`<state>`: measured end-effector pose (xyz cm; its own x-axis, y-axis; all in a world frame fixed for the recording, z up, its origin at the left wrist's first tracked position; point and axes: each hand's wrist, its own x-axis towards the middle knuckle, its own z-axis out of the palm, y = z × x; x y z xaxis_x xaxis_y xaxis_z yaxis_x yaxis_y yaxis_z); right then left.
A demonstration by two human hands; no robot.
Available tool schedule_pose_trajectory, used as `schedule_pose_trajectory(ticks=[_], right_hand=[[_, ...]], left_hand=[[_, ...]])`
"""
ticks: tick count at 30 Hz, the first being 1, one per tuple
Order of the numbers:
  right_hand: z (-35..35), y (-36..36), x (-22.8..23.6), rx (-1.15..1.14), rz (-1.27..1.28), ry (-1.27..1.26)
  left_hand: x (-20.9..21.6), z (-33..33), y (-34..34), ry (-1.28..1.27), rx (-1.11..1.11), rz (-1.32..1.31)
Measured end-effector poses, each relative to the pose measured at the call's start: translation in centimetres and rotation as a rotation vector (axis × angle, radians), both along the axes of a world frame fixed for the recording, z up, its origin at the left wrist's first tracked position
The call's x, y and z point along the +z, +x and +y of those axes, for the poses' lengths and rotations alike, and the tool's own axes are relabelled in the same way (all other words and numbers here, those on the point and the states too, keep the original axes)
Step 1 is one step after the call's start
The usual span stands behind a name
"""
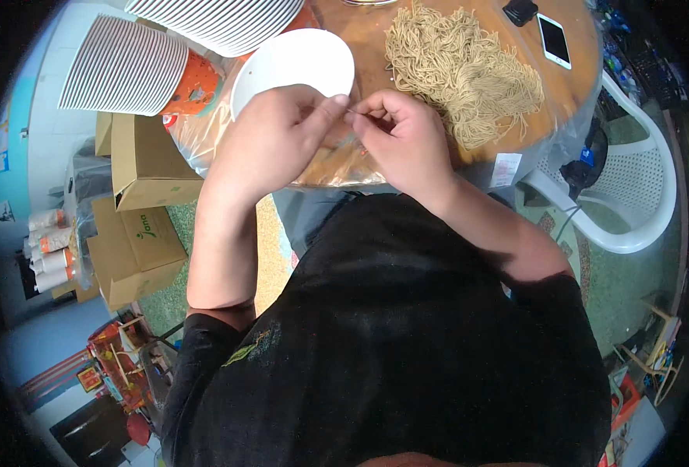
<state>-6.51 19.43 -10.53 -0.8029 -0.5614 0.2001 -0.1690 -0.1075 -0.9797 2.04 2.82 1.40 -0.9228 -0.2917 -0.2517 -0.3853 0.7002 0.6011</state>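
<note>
A white paper bucket (pixel 313 58) stands with its round mouth facing up, at the near left part of the table. My left hand (pixel 278 132) is closed over its near right rim, the thumb lying along the edge and the other fingers mostly hidden. Close beside that thumb, my right hand (pixel 407 140) pinches with thumb and forefinger. A thin strand seems to run between the fingertips, too small to make out clearly. Beyond my right hand lies a heaped bundle of tan cords (pixel 465 78).
Nested white-rimmed bucket stacks (pixel 130 66) with orange sides lie at the left. A phone (pixel 555 40) and a small black object (pixel 520 11) rest far right. Clear plastic covers the wooden table (pixel 570 93). Cardboard boxes (pixel 138 245) and a white plastic chair (pixel 632 194) flank it.
</note>
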Motion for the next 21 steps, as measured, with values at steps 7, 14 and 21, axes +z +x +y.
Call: schedule_pose_trajectory(ticks=[7,14,21], right_hand=[[0.0,0.2,1.2,-0.013,0.043,0.067],[-0.3,0.3,0.2,0.035,-0.003,-0.01],[-0.4,0.9,-0.4,0.072,-0.011,-0.068]], left_hand=[[-1.9,0.7,0.3,0.285,0.13,0.311],[-3.1,2.4,1.6,0.06,0.208,0.503],[-3.6,3.2,2.5,-0.028,0.23,0.59]])
